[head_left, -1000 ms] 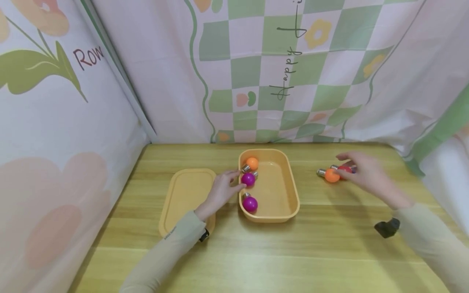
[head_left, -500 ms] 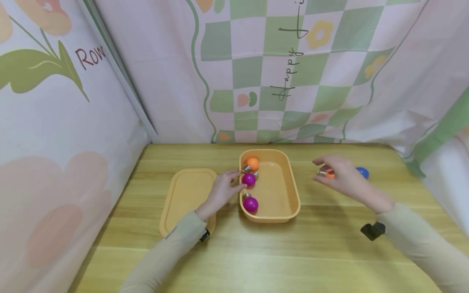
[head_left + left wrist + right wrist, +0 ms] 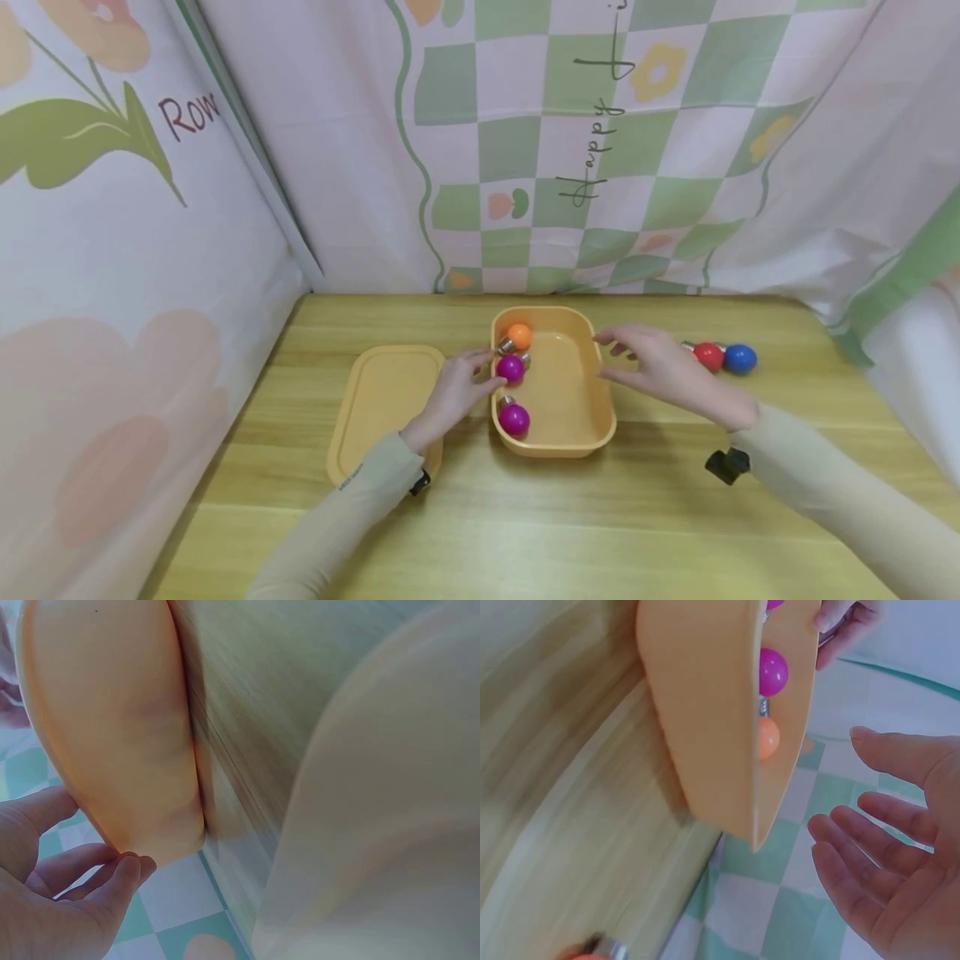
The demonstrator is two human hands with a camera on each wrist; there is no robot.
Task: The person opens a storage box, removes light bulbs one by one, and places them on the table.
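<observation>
From here I see the left hand (image 3: pixel 453 392) pinching the rounded yellow plastic box (image 3: pixel 562 392) by its rim; the right hand (image 3: pixel 660 367), fingers loose and empty, hangs by the opposite side, where a bump could set the glossy round purple bulbs (image 3: pixel 514 420) inside rolling

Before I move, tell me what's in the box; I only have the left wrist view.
Observer: Inside the box lie an orange bulb and two purple bulbs.
Operator: Check the right hand; I get just a sliver of it.
Observer: Fingers apart, holding nothing.
Operator: Now tell me about the table to the box's right.
Observer: A red bulb lies there beside a blue bulb.
</observation>
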